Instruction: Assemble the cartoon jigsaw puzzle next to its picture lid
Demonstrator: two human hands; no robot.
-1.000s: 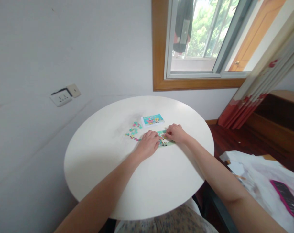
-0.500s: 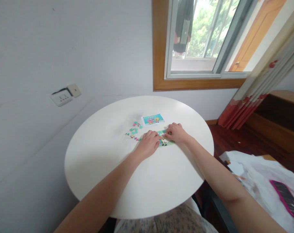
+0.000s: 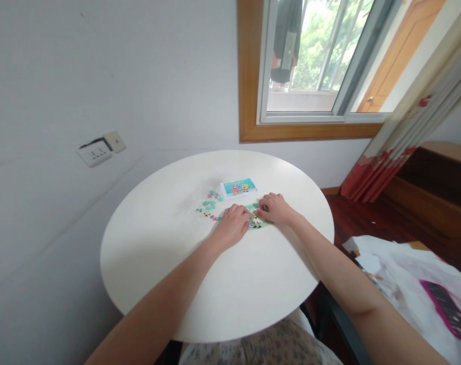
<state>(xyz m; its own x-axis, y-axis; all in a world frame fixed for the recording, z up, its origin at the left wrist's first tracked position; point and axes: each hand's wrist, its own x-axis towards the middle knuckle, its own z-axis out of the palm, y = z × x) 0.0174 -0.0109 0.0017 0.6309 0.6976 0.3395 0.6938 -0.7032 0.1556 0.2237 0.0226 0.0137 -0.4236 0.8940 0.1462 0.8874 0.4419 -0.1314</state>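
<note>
A partly covered jigsaw puzzle (image 3: 255,223), green with small coloured pieces, lies flat on the round white table (image 3: 230,294). My left hand (image 3: 235,224) is on the puzzle's left side, its fingers bent and closed together, pressing on it and hiding that edge. At the upper right of the puzzle, my right hand (image 3: 275,208) has its fingers curled in a pinch over the surface. A small puzzle piece seems to be between those fingertips, mostly hidden. Several loose puzzle pieces (image 3: 208,205) are scattered to the left of my left hand.
Behind the puzzle lies a turquoise box (image 3: 238,187) with cartoon figures. A wall socket (image 3: 95,153) is at the left, and a window (image 3: 310,61) is beyond the table. At the right, a pink-edged phone (image 3: 448,309) rests on white plastic (image 3: 401,274) beside a dark armrest (image 3: 344,324).
The whole view has shifted very slightly. Both hands stay at the puzzle, with almost no visible movement of the fingers.
</note>
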